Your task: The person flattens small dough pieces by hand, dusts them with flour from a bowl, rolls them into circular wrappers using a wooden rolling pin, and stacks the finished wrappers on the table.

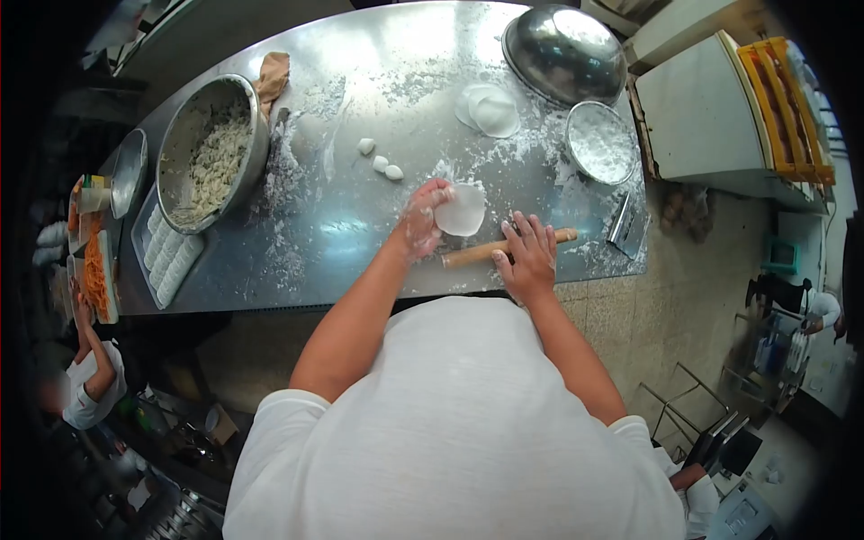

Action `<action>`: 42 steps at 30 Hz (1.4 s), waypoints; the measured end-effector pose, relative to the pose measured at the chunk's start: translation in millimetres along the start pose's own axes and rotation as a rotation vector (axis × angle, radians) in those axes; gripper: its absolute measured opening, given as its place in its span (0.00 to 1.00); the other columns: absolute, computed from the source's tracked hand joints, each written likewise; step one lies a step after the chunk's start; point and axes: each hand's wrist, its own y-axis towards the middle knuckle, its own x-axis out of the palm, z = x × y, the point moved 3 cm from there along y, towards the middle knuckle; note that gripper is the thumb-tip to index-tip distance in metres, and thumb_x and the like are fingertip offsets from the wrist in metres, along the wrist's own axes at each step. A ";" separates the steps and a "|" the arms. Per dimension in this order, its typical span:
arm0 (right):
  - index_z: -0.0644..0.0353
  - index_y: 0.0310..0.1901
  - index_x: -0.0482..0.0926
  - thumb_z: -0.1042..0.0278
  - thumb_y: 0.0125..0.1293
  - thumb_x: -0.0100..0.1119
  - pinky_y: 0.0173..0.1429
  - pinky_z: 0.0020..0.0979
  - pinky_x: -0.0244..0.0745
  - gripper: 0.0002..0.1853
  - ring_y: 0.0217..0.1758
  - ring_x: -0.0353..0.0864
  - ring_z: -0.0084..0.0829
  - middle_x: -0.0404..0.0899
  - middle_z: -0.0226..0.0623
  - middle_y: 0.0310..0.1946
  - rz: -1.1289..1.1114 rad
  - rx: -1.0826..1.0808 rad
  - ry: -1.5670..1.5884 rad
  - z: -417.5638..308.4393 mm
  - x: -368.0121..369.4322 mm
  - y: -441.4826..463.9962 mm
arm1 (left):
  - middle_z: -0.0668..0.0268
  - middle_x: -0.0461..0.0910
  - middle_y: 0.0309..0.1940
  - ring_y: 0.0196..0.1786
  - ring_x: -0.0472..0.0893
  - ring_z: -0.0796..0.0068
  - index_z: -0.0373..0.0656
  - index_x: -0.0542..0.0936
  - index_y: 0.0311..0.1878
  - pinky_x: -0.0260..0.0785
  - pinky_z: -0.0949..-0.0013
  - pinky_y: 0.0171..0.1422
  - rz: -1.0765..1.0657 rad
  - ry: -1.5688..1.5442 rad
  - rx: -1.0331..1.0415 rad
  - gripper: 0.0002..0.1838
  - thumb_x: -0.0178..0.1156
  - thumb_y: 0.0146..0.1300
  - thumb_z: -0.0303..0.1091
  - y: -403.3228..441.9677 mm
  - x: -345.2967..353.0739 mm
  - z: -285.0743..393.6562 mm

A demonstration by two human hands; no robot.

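Observation:
My left hand (421, 219) pinches the edge of a round, thin dough wrapper (460, 211) over the steel table. Just to the right, my right hand (529, 254) lies flat across a wooden rolling pin (477, 254), its fingers stretched out. Beyond my left hand are a few small dough pieces (381, 164). Farther back, several rolled wrappers (491, 112) overlap in a loose stack.
A large steel bowl (256, 153) of chopped filling stands left, beside a tray of white rolls (171, 258). At right are a bowl of flour (601, 144), an upturned steel bowl (564, 54) and a metal scraper (621, 219). Another person (90, 378) works at far left.

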 end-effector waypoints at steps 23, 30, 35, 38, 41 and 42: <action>0.51 0.59 0.84 0.47 0.70 0.64 0.84 0.49 0.53 0.22 0.77 0.69 0.42 0.75 0.36 0.71 0.050 0.001 0.076 31.2 -13.1 10.8 | 0.48 0.85 0.45 0.49 0.84 0.49 0.39 0.83 0.54 0.76 0.55 0.55 0.163 1.738 0.705 0.13 0.61 0.67 0.27 -1.3 -18.9 125.9; 0.51 0.57 0.84 0.49 0.70 0.64 0.83 0.50 0.55 0.21 0.77 0.69 0.43 0.76 0.38 0.69 0.113 -0.004 0.143 43.0 -9.8 16.0 | 0.61 0.82 0.40 0.38 0.81 0.73 0.39 0.82 0.54 0.74 0.68 0.42 -0.097 1.350 0.388 0.16 0.69 0.67 0.36 111.6 116.2 81.6; 0.55 0.55 0.83 0.50 0.69 0.65 0.82 0.52 0.56 0.21 0.75 0.71 0.44 0.77 0.43 0.67 0.133 -0.027 0.179 44.7 -6.2 15.3 | 0.52 0.83 0.40 0.39 0.84 0.59 0.44 0.83 0.55 0.77 0.58 0.47 -0.383 1.520 0.778 0.16 0.69 0.65 0.35 149.1 256.1 20.0; 0.56 0.55 0.82 0.50 0.68 0.65 0.81 0.52 0.57 0.22 0.74 0.71 0.44 0.78 0.43 0.65 0.142 -0.056 0.211 48.3 -6.3 13.8 | 0.49 0.84 0.41 0.43 0.85 0.49 0.44 0.85 0.48 0.76 0.53 0.50 -0.436 1.687 0.867 0.11 0.67 0.63 0.33 190.8 267.6 -28.5; 0.58 0.56 0.81 0.51 0.68 0.66 0.82 0.51 0.56 0.23 0.73 0.72 0.44 0.78 0.43 0.64 0.159 -0.097 0.269 51.3 -8.4 13.2 | 0.50 0.84 0.41 0.45 0.85 0.46 0.46 0.86 0.44 0.76 0.51 0.49 -0.438 1.910 0.796 0.09 0.66 0.60 0.30 198.1 255.5 -52.2; 0.58 0.56 0.80 0.51 0.68 0.66 0.82 0.50 0.56 0.23 0.73 0.72 0.44 0.79 0.43 0.63 0.168 -0.117 0.285 51.4 -8.9 12.6 | 0.52 0.85 0.40 0.45 0.85 0.47 0.46 0.86 0.43 0.76 0.50 0.48 -0.443 2.030 0.770 0.10 0.65 0.58 0.29 197.1 248.4 -54.6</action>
